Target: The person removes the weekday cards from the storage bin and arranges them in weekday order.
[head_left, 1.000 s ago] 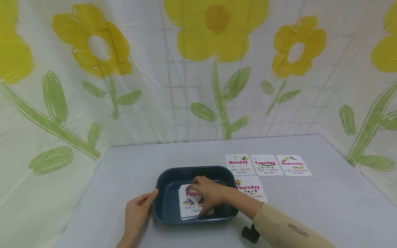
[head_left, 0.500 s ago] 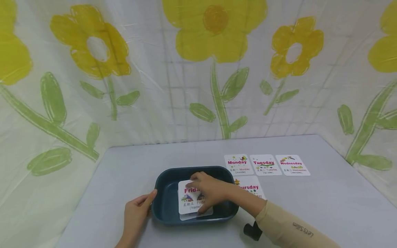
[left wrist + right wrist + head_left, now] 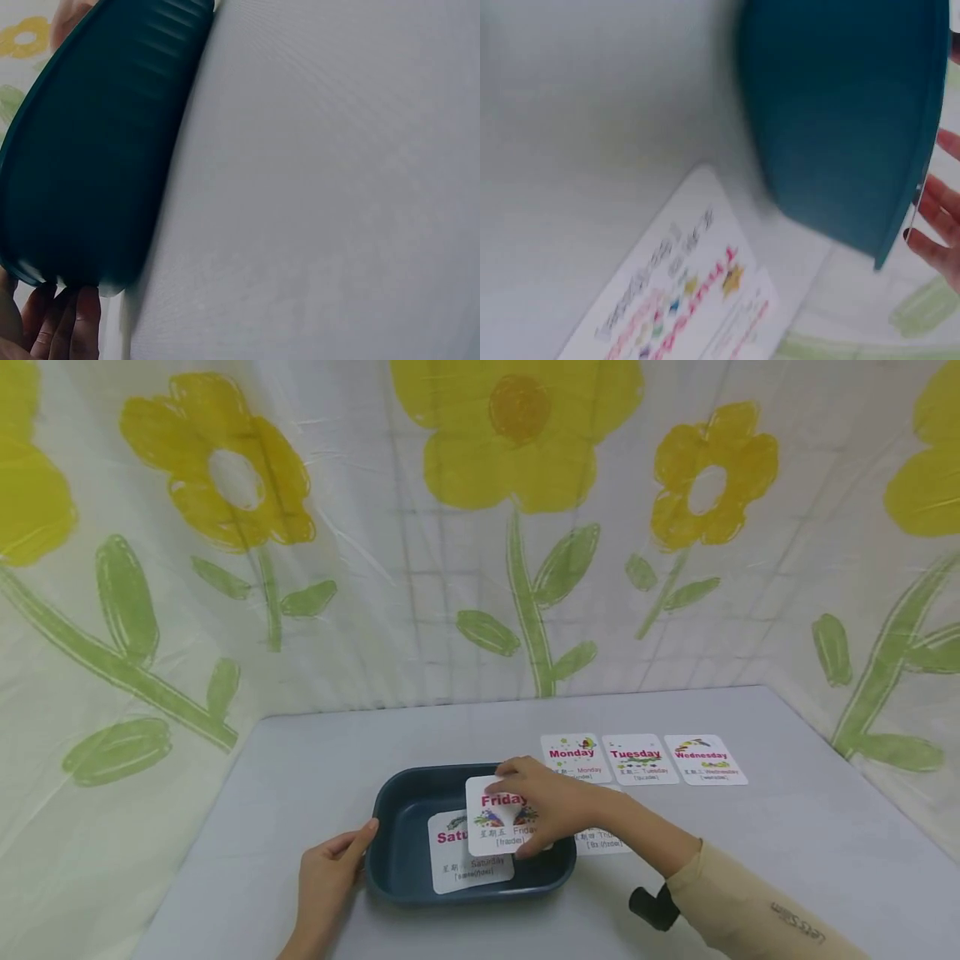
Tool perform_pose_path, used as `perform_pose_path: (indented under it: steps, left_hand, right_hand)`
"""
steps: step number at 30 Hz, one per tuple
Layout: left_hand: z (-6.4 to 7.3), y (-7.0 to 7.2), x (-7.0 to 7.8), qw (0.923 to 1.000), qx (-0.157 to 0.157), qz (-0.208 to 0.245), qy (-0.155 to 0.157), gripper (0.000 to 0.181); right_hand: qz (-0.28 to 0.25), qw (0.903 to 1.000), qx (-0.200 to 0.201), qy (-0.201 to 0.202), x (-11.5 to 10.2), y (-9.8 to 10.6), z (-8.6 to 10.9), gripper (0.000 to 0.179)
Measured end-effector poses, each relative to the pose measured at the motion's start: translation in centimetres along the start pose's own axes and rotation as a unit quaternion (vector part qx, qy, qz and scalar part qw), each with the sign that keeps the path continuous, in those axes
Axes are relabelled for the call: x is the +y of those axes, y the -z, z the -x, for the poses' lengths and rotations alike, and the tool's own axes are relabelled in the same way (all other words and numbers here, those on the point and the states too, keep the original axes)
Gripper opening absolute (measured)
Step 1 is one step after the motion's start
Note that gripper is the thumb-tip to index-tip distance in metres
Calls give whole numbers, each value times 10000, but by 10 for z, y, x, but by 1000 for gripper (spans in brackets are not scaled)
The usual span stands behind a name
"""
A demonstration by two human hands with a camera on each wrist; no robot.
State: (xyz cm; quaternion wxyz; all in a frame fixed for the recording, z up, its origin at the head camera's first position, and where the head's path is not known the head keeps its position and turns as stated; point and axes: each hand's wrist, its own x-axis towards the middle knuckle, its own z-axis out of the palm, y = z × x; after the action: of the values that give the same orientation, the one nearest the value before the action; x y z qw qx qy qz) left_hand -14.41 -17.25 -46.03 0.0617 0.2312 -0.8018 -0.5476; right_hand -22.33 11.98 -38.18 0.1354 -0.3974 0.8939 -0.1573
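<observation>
My left hand [image 3: 328, 875] grips the left end of a dark blue-green plastic basin [image 3: 402, 860], thumb at the rim and fingers [image 3: 84, 324] against the outside wall. Pinched in my right hand [image 3: 558, 802] is a white card printed "Friday" [image 3: 491, 841], raised over the basin's right half. A "Saturday" card [image 3: 456, 878] lies inside the basin, partly covered by the Friday card; whether more cards lie under it cannot be seen. The right wrist view shows the basin's outer wall [image 3: 847, 112] with the right fingertips beyond its rim.
On the grey table, Monday [image 3: 573, 766], Tuesday [image 3: 641, 768] and Wednesday [image 3: 707, 766] cards lie in a row behind and right of the basin. A Thursday card [image 3: 600, 842] lies below Monday, partly behind the right forearm. A flower-patterned curtain [image 3: 345, 668] stands behind.
My right hand has lifted the Friday card off the stack in the basin and carried it to the right, uncovering the Saturday card. The left hand stays at the basin.
</observation>
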Motion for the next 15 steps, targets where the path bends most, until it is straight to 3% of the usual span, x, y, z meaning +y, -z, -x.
perform_pose_path:
  steps: [15]
  left_hand:
    - [1,-1,0,10000,40,-31,71,64]
  right_hand:
    - [-60,9984,420,-363,35,14,52,74]
